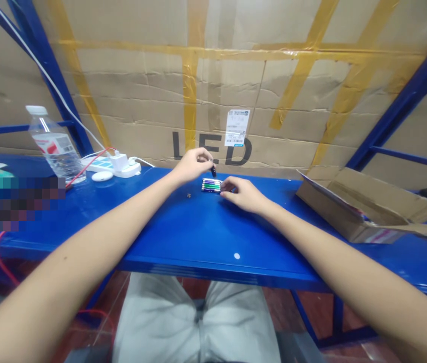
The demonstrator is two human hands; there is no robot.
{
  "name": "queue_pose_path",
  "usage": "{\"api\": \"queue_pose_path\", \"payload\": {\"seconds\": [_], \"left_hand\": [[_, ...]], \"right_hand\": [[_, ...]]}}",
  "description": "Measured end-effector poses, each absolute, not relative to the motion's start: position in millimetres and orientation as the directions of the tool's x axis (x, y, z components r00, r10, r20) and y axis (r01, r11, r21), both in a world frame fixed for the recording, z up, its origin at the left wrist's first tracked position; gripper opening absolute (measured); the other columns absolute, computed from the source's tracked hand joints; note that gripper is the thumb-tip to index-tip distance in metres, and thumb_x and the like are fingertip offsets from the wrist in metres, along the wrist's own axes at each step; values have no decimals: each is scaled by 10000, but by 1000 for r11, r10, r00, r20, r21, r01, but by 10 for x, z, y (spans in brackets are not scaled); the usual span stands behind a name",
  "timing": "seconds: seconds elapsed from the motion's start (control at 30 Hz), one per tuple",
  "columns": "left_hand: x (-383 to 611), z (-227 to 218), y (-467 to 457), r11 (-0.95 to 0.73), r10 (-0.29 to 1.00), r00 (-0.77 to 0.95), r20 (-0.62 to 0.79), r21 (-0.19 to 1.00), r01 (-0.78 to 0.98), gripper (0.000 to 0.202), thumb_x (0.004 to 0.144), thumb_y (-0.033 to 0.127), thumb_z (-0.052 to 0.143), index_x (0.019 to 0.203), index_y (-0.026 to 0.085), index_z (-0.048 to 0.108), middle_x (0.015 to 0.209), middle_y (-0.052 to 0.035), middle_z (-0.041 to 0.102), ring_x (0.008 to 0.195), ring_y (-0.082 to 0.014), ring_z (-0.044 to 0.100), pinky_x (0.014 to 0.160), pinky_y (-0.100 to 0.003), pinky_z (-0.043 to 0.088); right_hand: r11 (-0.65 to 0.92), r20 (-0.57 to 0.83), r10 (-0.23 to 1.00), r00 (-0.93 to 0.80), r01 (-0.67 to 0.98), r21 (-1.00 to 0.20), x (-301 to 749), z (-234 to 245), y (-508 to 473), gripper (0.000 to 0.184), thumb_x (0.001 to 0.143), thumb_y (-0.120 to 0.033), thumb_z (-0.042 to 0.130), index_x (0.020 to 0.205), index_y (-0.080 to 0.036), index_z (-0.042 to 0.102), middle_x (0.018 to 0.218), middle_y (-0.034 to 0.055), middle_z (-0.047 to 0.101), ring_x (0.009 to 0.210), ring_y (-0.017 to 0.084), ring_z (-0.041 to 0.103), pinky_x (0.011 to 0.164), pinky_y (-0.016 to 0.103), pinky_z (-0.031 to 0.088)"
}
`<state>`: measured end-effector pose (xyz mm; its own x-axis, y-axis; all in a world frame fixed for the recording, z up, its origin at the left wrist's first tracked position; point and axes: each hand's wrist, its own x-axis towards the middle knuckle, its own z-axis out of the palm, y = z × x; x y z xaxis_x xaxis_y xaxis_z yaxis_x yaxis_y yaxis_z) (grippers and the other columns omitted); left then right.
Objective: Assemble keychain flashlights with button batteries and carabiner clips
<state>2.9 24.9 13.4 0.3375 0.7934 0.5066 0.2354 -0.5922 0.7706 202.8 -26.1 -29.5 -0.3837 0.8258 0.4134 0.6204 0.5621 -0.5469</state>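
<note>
On table (183,237), stick bundle (211,186) lies left-right; right hand (244,194) fingers half-curled, touching its end; left hand (193,165) pinches dark piece (213,172).

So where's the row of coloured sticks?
Head view, table centre: the row lies between the hands, right hand touching its right end, left hand, pinching a dark piece, just above.
</note>
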Motion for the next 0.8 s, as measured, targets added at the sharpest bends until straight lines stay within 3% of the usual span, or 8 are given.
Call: {"api": "queue_pose_path", "payload": {"seconds": [0.07,0.13,0.23,0.3,0.43,0.57,0.8], "left_hand": [[-17,163,294,-520,844,245,477,840,156,101,781,173,656,861,140,603,832,-74,717,821,-170,697,737,-309,569],[-41,176,319,-476,874,172,454,872,116,93,785,161,644,866,143,601,807,-67,715,806,-172,703,708,-298,574],[-50,169,340,-458,886,142,442,881,120,76,785,132,612,860,143,612,793,-63,718,769,-161,701,661,-267,559],[-49,154,356,-457,886,152,438,880,127,82,787,120,595,863,143,617,796,-66,722,755,-157,697,638,-255,545],[-56,115,396,-473,875,187,446,871,132,95,785,118,599,874,141,621,799,-75,719,755,-160,695,612,-245,531],[-70,74,422,-477,867,227,443,870,125,111,790,131,608,898,146,624,807,-68,716,764,-153,692,653,-262,554],[-20,22,321,-473,821,409,397,876,99,135,849,197,618,978,161,598,951,-82,689,864,-164,669,661,-265,565]], "right_hand": [[712,457,699,-550,591,-380,1873,-308,-343,271,875,-291,619,1108,-168,679,1160,134,686,1126,276,611,1017,461,449],[794,424,607,-672,541,-278,1697,-325,-414,392,922,-367,576,1271,-196,635,1388,143,573,1322,297,490,1121,482,362],[797,331,604,-725,562,-222,1497,-356,-455,562,946,-474,521,1422,-174,529,1552,161,397,1446,332,334,1181,514,273],[802,284,597,-750,564,-197,1438,-377,-441,614,965,-508,466,1456,-141,488,1575,171,357,1466,338,295,1200,518,234],[814,274,580,-767,556,-167,1434,-402,-401,599,987,-509,408,1432,-122,508,1508,179,459,1407,325,400,1182,501,279],[835,337,547,-766,524,-167,1481,-394,-403,494,975,-455,472,1333,-135,589,1386,170,580,1285,302,528,1114,462,379],[764,389,643,-660,591,-259,1707,-310,-375,130,872,-126,592,902,-156,714,970,85,738,921,225,653,872,351,477]]}}
